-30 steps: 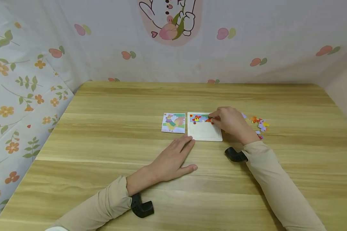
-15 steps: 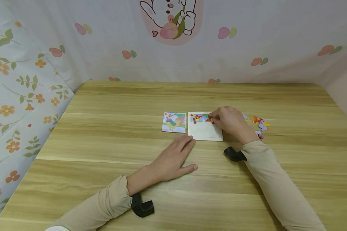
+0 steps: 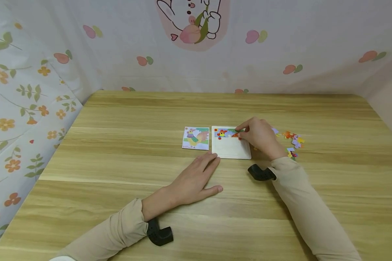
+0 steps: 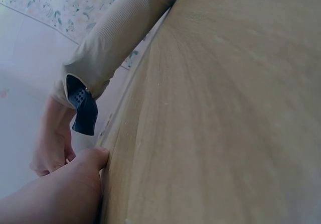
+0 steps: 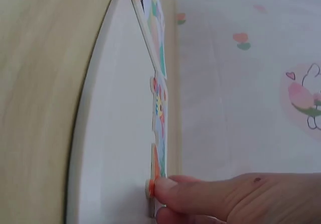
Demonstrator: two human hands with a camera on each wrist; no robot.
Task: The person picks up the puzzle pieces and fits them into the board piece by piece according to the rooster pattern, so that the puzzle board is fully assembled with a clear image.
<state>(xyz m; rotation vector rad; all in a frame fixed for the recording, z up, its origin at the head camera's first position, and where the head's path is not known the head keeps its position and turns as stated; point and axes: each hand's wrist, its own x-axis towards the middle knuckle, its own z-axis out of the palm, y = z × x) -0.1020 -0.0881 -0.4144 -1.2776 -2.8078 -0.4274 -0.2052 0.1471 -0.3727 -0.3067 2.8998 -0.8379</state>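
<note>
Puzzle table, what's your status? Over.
Left hand at near-left corner of tray. Right hand pinching puzzle piece near far edge. Picture strip along far side, nearer part bare. Loose pieces rightward, nothing seen blocking.

Left hand flat, right hand pinching.
Left arm and right arm reach forward; the left thumb spreads away from straight fingers, the right thumb and index finger bend toward each other.
</note>
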